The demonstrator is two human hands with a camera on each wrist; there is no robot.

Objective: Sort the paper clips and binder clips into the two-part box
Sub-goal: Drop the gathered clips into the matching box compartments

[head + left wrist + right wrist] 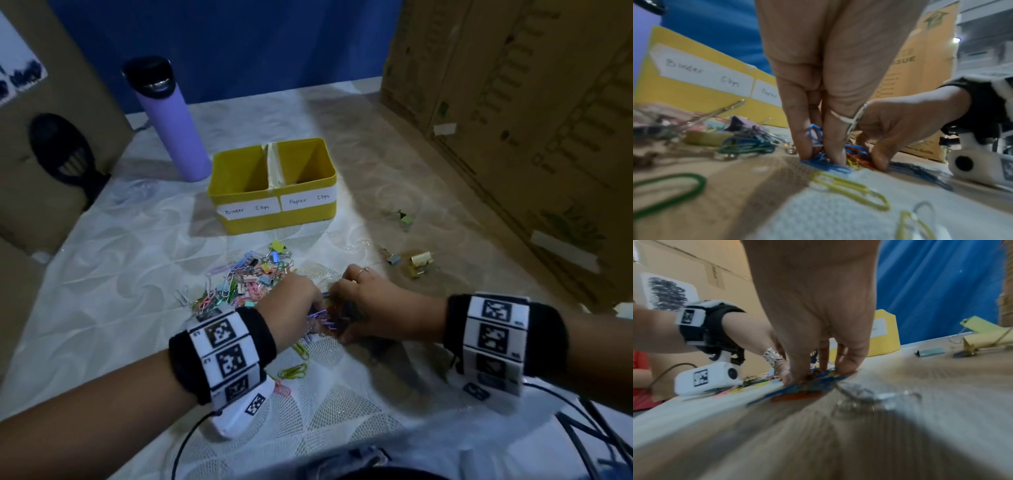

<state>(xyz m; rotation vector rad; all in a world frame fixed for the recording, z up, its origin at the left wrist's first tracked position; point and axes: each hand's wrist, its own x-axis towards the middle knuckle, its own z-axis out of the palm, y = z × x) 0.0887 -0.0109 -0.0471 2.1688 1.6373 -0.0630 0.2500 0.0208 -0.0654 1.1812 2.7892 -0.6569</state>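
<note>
A pale cloth (113,274) with a raised swirl-and-mesh pattern covers the work surface, dim at its edges and brighter in a patch near the middle. Behind it hangs a blue curtain (219,44); tall cardboard boxes (534,113) wall in the right side, and more cardboard (58,102) with a black oval cut-out stands at the left. A lilac bottle (171,126) with a black cap stands upright just beside the far left corner of the yellow two-part box (274,212). The box sits mid-surface, its left half labelled "Binder Clips" and its right half "Paper Clips"; what lies inside cannot be made out.

In front of the box lies a mixed pile of coloured clips (239,277). A few binder clips (416,263) lie well apart to the right, near the cardboard. Loose yellow-green paper clips (293,371) lie near the left wrist.

The left hand (294,301) and right hand (373,301) meet over a small cluster of blue and orange paper clips (830,162) just nearer than the pile. The left wrist view shows the left fingers (801,129) pointing down, pressed close together, tips on the blue clips and pinching at them. The right fingers (803,366) also come down curled onto the same cluster, tips on the cloth around the clips; whether they actually hold one cannot be told. Black cables (582,428) trail from both wrist bands.
</note>
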